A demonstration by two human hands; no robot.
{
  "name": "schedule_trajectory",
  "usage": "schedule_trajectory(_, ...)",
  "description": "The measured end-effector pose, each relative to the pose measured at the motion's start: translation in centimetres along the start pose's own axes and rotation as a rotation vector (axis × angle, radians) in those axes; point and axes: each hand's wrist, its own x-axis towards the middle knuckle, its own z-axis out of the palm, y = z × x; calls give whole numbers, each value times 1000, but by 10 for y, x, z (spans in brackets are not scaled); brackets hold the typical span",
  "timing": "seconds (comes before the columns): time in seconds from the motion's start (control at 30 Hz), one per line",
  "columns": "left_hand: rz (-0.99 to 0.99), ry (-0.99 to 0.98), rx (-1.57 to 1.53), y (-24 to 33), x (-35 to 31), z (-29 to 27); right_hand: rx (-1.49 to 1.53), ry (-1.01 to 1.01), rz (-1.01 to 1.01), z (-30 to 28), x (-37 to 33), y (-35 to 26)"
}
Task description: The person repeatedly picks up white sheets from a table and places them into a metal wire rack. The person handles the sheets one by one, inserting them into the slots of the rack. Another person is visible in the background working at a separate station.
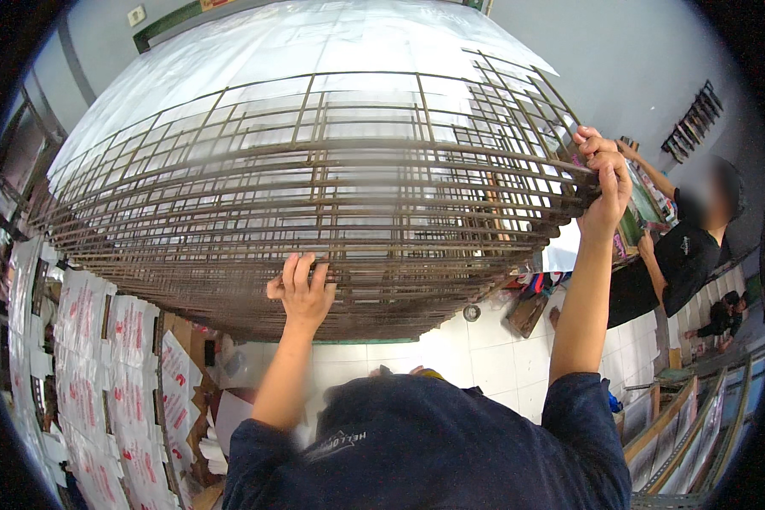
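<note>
In front of me is a tall stack of brown wire racks (pixel 314 183), one grid above another. My right hand (pixel 603 178) is closed round the right corner of an upper wire rack, with that arm stretched far forward. Lower down, near the front edge of the stack, my left hand (pixel 303 289) has its fingers hooked over the wires; the left forearm is slightly blurred. White sheets (pixel 314 42) cover the area behind and beneath the upper grids. Where the wires overlap, I cannot tell the separate lower racks apart.
A person in black (pixel 684 255) is at the right beside a table. Clear plastic sheets with red print (pixel 132 365) hang at the lower left. A metal-framed shelf (pixel 680 425) stands at the lower right. A brown block-like object (pixel 529 314) lies on the white tiled floor (pixel 493 365).
</note>
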Motion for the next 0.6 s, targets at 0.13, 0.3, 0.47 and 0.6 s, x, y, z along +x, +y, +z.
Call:
schedule_trajectory(0.13,-24,17,-35,0,-3,5,-6,4,-1,-1,0,-1)
schedule_trajectory(0.3,35,131,-71,-3,1,8,-31,-6,3,-4,-1,1)
schedule_trajectory(0.47,31,200,-151,-7,2,9,-34,-5,-1,-2,1,0)
schedule_trajectory(0.6,-34,145,-80,0,3,6,-34,-17,-6,-3,-1,1)
